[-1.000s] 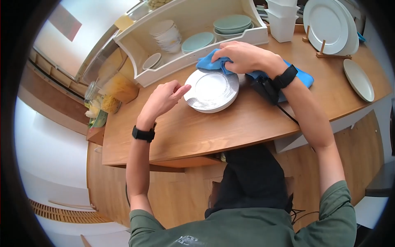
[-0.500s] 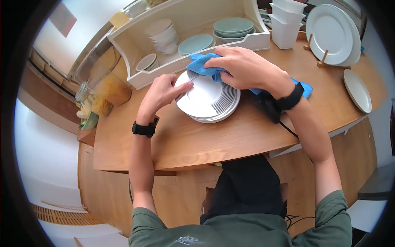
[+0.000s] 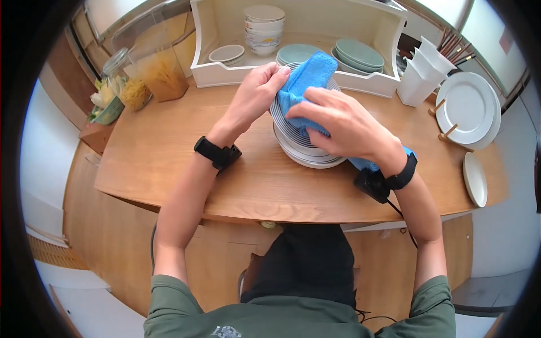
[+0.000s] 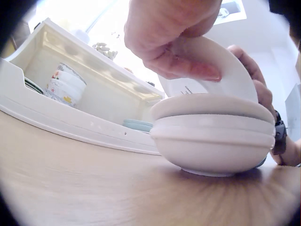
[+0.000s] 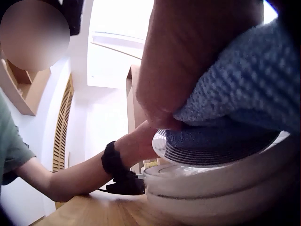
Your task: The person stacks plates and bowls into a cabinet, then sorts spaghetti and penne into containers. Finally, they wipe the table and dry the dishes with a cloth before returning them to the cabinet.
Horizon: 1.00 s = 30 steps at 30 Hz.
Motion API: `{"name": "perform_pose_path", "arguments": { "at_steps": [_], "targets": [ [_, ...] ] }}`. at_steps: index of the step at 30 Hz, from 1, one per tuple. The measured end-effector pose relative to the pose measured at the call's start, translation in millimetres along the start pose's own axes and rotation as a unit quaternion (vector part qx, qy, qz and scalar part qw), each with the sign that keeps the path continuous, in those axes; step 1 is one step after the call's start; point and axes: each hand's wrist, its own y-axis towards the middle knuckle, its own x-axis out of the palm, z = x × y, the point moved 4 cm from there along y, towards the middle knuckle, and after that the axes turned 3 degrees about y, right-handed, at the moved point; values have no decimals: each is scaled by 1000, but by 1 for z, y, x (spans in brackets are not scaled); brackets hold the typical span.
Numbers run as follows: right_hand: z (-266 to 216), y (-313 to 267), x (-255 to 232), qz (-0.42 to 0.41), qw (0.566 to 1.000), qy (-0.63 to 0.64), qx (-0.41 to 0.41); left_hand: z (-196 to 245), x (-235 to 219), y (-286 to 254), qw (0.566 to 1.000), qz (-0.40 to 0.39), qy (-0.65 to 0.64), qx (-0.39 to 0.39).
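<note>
A striped plate (image 3: 292, 135) is tilted up above a stack of white dishes (image 3: 315, 161). The left hand (image 3: 256, 97) grips its upper left rim, thumb on the face; in the left wrist view that hand's fingers (image 4: 197, 70) lie on the plate's white underside (image 4: 221, 70). The right hand (image 3: 349, 125) holds a blue cloth (image 3: 315, 70) against the striped face. In the right wrist view the cloth (image 5: 249, 80) covers part of the stripes, and the stack (image 5: 211, 193) is just below.
Behind the hands a white shelf (image 3: 225, 76) holds bowls (image 3: 264, 28) and green plates (image 3: 360, 53). Pasta containers (image 3: 160, 79) stand at left. To the right are white cups (image 3: 414, 79), racked plates (image 3: 465, 107), an oval dish (image 3: 475, 179) and, by the right wrist, another blue cloth (image 3: 363, 164).
The left hand has taken hold of the top plate and tilted it up off the stack. The cloth has come down over its face with the right hand. The head view has shifted.
</note>
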Motion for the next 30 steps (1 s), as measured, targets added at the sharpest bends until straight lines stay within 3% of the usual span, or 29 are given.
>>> {"name": "perform_pose_path", "arguments": {
  "at_steps": [3,6,10,13,14,17,21,26,28,30],
  "targets": [
    [17,14,-8,26,999,12,16,5,-2,-1,999,38,11,19],
    [47,22,-16,66,993,-42,85,14,-6,-5,995,91,-26,16],
    [74,26,-34,38,965,-163,204,10,-16,0,989,132,-16,63],
    [70,29,-41,38,953,-173,244,11,-16,-1,985,157,-18,68],
    [67,29,-38,37,953,-173,244,13,-15,-3,984,158,-16,75],
    [41,39,-27,97,981,-142,92,13,-15,-2,981,163,8,106],
    [21,45,-5,95,990,-101,25,10,-17,-3,973,191,38,124],
    [7,46,-10,30,997,-77,-4,5,-29,-2,950,272,-2,150],
    [14,43,-22,-52,998,-40,16,6,-33,-2,941,298,-9,158],
    [22,40,-34,-44,998,-34,23,5,-36,-2,941,303,-23,150]
  ]
}}
